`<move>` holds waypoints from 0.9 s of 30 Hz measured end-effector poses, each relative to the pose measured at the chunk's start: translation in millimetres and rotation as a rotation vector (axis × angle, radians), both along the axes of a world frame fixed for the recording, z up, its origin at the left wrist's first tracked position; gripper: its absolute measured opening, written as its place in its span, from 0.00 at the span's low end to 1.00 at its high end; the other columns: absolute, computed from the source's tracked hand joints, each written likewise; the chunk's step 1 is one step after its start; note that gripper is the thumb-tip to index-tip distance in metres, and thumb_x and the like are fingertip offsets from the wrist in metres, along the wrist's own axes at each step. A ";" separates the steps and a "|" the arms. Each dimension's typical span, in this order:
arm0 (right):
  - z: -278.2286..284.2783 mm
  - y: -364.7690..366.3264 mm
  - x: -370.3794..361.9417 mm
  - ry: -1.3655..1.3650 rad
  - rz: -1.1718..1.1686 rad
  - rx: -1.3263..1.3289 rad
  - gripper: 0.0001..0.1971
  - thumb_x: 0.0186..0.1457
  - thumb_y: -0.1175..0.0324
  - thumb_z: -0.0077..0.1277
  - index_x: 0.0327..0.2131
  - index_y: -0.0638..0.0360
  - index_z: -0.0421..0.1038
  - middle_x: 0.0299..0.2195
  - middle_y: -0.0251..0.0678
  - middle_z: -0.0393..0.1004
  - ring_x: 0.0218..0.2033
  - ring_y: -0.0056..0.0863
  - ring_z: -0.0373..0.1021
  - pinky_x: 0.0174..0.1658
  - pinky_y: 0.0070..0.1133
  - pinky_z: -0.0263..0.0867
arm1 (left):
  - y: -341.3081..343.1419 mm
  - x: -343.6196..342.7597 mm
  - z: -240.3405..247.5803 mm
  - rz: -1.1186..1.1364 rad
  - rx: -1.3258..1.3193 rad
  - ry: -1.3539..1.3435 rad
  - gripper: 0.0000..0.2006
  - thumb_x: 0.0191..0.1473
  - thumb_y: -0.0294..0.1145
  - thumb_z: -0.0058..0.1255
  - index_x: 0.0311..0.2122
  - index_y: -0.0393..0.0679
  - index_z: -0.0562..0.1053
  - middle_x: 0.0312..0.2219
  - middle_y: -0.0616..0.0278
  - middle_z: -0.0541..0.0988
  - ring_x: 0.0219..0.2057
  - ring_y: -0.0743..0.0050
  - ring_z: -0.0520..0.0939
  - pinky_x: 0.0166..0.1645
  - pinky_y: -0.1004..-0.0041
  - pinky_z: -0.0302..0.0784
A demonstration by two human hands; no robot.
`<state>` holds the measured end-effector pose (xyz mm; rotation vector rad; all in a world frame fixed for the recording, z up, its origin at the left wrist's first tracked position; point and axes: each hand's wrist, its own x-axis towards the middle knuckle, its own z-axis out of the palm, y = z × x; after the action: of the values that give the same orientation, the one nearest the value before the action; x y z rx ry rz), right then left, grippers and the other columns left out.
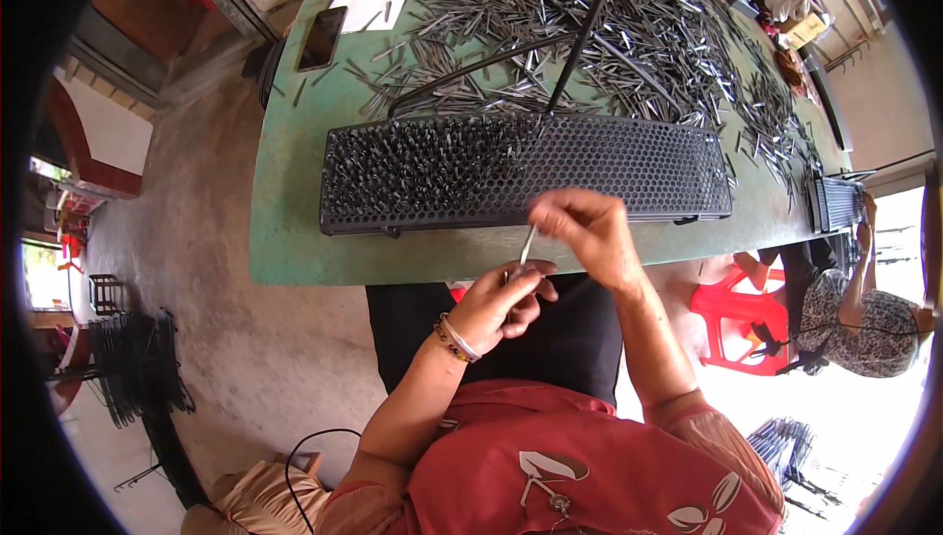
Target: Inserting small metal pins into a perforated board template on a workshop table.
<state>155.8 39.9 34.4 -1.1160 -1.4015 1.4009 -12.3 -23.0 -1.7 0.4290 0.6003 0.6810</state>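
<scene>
Silvery strip [527,247] over near edge of green bench [280,211]: lower end at left hand [503,304], fingers curled, grip unclear; upper end pinched in right hand [587,230]. Just beyond, black perforated rack [629,169], left side crowded with upright pieces [417,167]. Farther, heaped dark strips [648,39]; phone [322,39] at far left.

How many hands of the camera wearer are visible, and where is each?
2: the left hand, near the table, and the right hand, higher and farther right, before the perforated tray.
</scene>
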 end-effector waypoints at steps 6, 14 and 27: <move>-1.7 52.9 -4.2 -0.232 -0.345 0.464 0.09 0.52 0.72 0.54 0.37 0.65 0.74 0.30 0.32 0.75 0.29 0.15 0.68 0.35 0.14 0.64 | -0.4 8.5 -17.7 0.193 -0.080 0.150 0.15 0.53 0.27 0.41 0.46 0.34 0.67 0.31 0.62 0.73 0.26 0.82 0.70 0.27 0.82 0.64; -12.8 64.0 -14.9 -0.314 -0.228 0.526 0.08 0.51 0.74 0.54 0.36 0.64 0.74 0.29 0.38 0.75 0.28 0.23 0.70 0.34 0.17 0.65 | -12.9 -2.1 -24.2 0.194 -0.083 -0.060 0.19 0.53 0.21 0.36 0.52 0.32 0.63 0.38 0.57 0.72 0.38 0.69 0.75 0.45 0.68 0.72; -24.5 59.1 -15.3 -0.453 -0.105 0.644 0.10 0.49 0.76 0.52 0.38 0.63 0.73 0.34 0.41 0.73 0.34 0.39 0.71 0.37 0.27 0.67 | -8.3 -15.1 -12.8 0.105 -0.064 -0.105 0.19 0.59 0.28 0.34 0.57 0.41 0.60 0.43 0.56 0.73 0.34 0.79 0.74 0.36 0.77 0.72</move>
<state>140.5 99.0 10.0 -1.0735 -1.8961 0.5487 -27.5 -31.3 -14.5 0.3017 0.5464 0.7775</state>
